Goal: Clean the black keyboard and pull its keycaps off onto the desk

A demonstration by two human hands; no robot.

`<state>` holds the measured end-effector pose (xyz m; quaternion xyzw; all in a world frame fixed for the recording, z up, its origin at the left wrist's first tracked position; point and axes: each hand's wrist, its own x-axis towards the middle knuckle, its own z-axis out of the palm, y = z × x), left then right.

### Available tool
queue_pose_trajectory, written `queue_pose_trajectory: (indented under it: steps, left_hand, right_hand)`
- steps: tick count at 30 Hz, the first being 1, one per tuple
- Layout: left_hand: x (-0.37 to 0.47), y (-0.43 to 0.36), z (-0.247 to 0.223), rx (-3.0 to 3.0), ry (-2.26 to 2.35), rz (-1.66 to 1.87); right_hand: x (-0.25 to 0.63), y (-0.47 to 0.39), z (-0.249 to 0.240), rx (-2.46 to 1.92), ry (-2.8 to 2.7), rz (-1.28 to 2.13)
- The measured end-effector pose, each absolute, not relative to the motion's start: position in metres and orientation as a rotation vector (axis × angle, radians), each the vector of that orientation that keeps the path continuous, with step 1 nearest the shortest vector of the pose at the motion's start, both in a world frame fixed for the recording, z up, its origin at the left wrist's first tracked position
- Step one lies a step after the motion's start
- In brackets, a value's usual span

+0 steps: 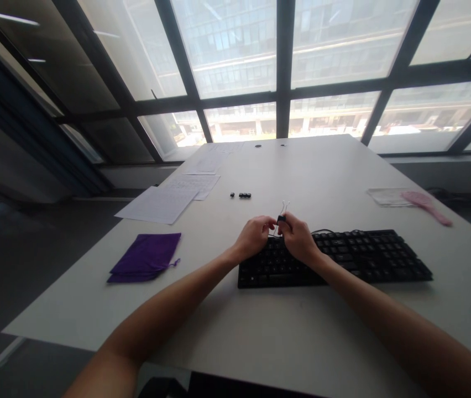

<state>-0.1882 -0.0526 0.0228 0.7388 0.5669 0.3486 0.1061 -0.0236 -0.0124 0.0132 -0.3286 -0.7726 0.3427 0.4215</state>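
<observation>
Both of my hands meet above the upper left part of a black keyboard [368,257]. My right hand [297,237] is closed on a small black piece [281,219] with thin wire prongs [286,206] sticking up from it. Close beside it, my left hand [254,235] has its fingers bent together near the wire; whether they grip anything is too small to tell. Beyond the hands, several small black keycaps [244,195] lie in a short row, with a single one [232,194] just left of them.
A folded purple pouch [144,257] lies at the left, with paper sheets [158,204] behind it. At the right is a pink brush-like object [426,205] on a white cloth or paper [387,197]. Windows stand behind the white table [310,171].
</observation>
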Motion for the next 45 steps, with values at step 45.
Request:
queue_pose_trajectory:
  steps: [45]
  left_hand:
    - [-0.183,-0.070,0.017,2.241,1.662,0.963]
  right_hand:
    - [-0.010,-0.015,0.010,-0.603,-2.265,0.618]
